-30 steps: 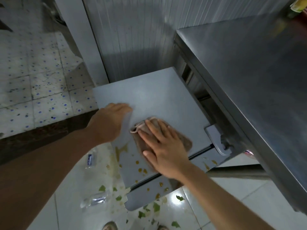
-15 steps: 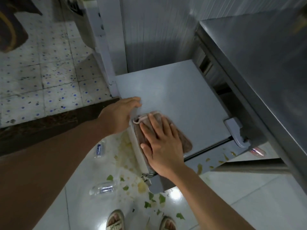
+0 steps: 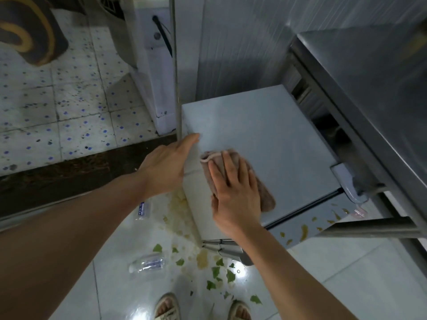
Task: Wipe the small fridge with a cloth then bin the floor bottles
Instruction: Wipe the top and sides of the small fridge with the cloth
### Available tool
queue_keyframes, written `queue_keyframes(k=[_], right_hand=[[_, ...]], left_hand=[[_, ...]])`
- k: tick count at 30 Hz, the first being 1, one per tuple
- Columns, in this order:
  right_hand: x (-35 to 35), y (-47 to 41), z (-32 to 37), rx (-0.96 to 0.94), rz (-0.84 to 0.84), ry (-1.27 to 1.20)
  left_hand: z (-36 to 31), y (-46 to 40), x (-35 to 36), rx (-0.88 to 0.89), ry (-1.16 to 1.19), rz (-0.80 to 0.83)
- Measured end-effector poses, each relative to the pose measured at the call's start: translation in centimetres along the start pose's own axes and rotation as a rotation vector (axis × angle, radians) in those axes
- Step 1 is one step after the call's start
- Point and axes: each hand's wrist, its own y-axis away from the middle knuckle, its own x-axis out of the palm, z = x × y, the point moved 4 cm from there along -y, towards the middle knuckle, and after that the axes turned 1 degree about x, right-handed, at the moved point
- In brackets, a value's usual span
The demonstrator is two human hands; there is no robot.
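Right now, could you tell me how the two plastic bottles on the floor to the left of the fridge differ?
The nearer bottle lies on its side in full view, out on the open tile, with green leaf scraps beside it. The farther bottle is partly hidden by the left forearm, so only its blue-and-white label end shows, and it sits close to the yellowish spill by the fridge. Both are clear plastic, lie on the white floor and are not yet binned.

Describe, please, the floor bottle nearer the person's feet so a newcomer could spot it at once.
Start at the small fridge beside the steel counter and look down to the glossy white floor at its front left corner. Amid green leaf scraps lies a clear plastic bottle on its side; the other bottle lies farther from the sandals.
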Motion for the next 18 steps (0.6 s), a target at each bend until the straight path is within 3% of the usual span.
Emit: queue_keyframes(k=[9,18], right_hand=[[-0.6,-7.2,1.2,0.082,0.086,-0.012],[-0.3,6.2,-2.4,-0.037,0.026,-0.039]], left_hand=[[0.8,1.4,0.4,-0.078,0.017,0.106],[-4.2,2.8,1.3,-0.011,-0.003,-0.025]])
